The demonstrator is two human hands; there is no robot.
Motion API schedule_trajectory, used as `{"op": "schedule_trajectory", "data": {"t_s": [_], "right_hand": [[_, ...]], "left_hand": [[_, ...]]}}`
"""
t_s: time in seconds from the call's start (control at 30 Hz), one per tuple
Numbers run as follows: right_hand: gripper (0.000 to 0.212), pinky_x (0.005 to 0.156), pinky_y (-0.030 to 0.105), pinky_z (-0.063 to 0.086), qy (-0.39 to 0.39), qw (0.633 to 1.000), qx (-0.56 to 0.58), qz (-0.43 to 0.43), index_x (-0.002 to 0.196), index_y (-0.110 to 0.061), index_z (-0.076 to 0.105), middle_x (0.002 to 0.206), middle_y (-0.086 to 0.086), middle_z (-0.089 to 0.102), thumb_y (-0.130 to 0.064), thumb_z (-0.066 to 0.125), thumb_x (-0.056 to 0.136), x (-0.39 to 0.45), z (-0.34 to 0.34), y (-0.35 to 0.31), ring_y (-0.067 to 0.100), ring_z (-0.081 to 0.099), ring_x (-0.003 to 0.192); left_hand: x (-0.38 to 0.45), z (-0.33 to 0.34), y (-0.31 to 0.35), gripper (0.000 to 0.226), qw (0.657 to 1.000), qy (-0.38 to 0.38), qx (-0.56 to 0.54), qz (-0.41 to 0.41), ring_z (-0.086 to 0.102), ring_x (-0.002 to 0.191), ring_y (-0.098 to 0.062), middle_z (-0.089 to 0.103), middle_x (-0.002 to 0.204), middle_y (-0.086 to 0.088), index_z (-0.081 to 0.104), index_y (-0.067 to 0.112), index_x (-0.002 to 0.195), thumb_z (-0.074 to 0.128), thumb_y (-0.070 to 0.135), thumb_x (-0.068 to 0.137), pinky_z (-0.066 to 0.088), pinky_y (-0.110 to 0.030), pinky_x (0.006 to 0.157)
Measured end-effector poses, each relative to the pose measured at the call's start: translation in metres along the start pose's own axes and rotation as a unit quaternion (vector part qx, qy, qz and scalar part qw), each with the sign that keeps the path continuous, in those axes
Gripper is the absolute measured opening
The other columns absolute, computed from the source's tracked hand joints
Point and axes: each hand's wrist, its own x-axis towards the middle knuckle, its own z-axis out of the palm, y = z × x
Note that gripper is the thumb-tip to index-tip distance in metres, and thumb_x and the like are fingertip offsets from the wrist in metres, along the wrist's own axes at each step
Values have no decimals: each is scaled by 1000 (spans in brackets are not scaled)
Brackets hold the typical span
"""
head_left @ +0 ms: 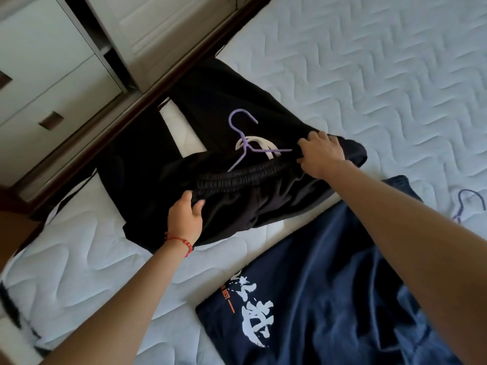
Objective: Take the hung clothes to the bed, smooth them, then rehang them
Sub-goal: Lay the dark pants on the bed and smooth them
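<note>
Two garments lie on the bed (369, 75). Nearest us, a navy shirt (329, 285) with a white print is spread flat, a dark hanger (471, 201) just beside it. Beyond it, our left hand (184, 214) grips one end of the waistband of the black trousers (237, 201), and our right hand (321, 151) grips the other end, fingers curled into the cloth. A purple hanger (245, 138) rests on the black cloth behind the waistband. We judge the carrying done and smoothing in progress; rehanging of both garments remains. The wardrobe (52, 75) stands farthest off.
</note>
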Motion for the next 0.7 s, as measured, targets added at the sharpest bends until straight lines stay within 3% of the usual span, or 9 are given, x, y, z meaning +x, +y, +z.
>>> {"op": "schedule_trajectory", "data": {"t_s": [0.23, 0.33, 0.53, 0.7], "right_hand": [[34, 99, 44, 33, 49, 995, 76, 37, 119, -8, 47, 124, 17, 46, -27, 50, 92, -94, -33, 24, 34, 42, 120], [31, 96, 40, 34, 75, 989, 119, 53, 118, -8, 47, 123, 14, 50, -26, 48, 93, -137, -62, 28, 32, 46, 117], [23, 88, 35, 35, 125, 973, 172, 87, 111, -9, 46, 115, 12, 58, -23, 47, 93, -226, -140, 24, 33, 54, 103], [20, 78, 33, 35, 216, 939, 245, 110, 104, -13, 48, 108, 7, 58, -24, 55, 89, -310, -214, 15, 32, 54, 97]], "left_hand": [[-42, -44, 26, 36, 996, -3, -24, 86, 58, 113, -35, 63, 115, -22, 53, -4, 121, 53, 16, 91, 46, -40, 96], [-57, -77, 47, 31, 988, 32, -21, 148, 60, 107, -35, 65, 110, -22, 56, -5, 115, 54, 12, 90, 47, -41, 91], [-100, -174, 100, 23, 943, 137, 33, 302, 64, 85, -42, 68, 94, -22, 61, -5, 103, 54, 11, 88, 50, -48, 75], [-164, -268, 134, 45, 895, 208, 47, 392, 64, 79, -42, 67, 86, -24, 62, -6, 100, 40, 30, 85, 51, -48, 71]]}}
